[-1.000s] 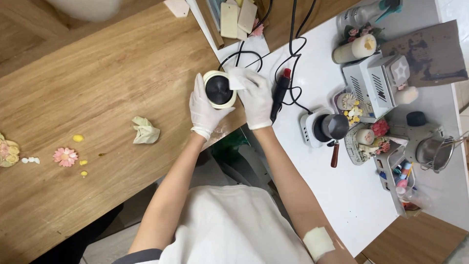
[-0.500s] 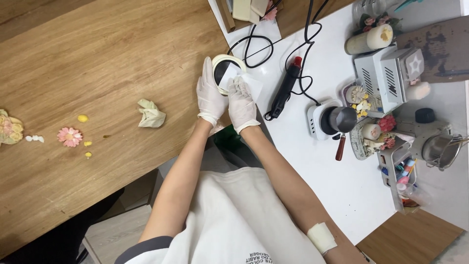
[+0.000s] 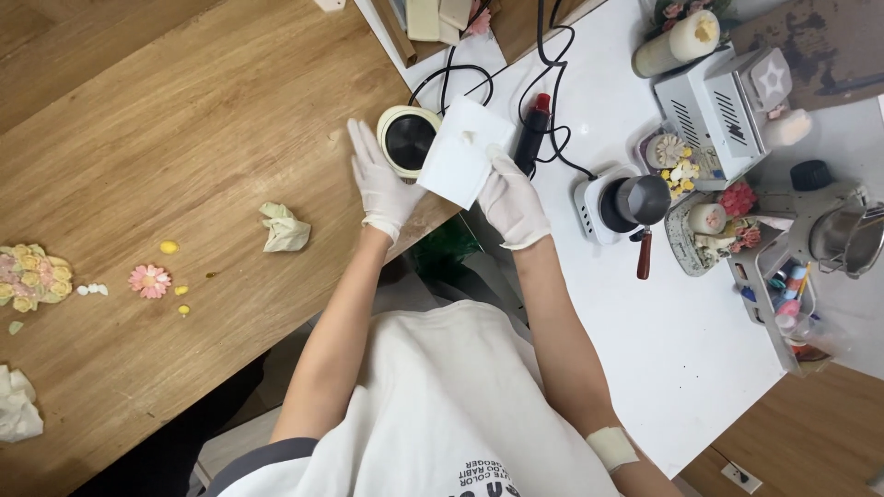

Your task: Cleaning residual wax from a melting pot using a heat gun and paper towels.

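Far to the left of your fingers, a cluster of pale flowers [image 3: 32,276] sat at the edge of the wooden table [image 3: 166,138], with 1 pink flower [image 3: 150,280] and a few yellow bits just beside it. Nearer, still left of your fingers, lay a crumpled tissue [image 3: 284,228]. Your left hand [image 3: 383,183], gloved in white, lay flat with its fingers spread and straight, gripping nothing; its fingertips reached up beside the round cream-rimmed device with a black top [image 3: 408,139], which sat just right of them. Your right hand [image 3: 509,196], also gloved, had its fingers pinched on the lower right edge of a white square sheet [image 3: 463,152], which was lifted and overlapped the round device's right side. Just right of those fingers lay a black tool with a red tip [image 3: 531,136] and its cables on the white table [image 3: 663,340]. Farther right stood a small dark pot [image 3: 642,199] on a white heater, then a white boxy machine [image 3: 714,110].
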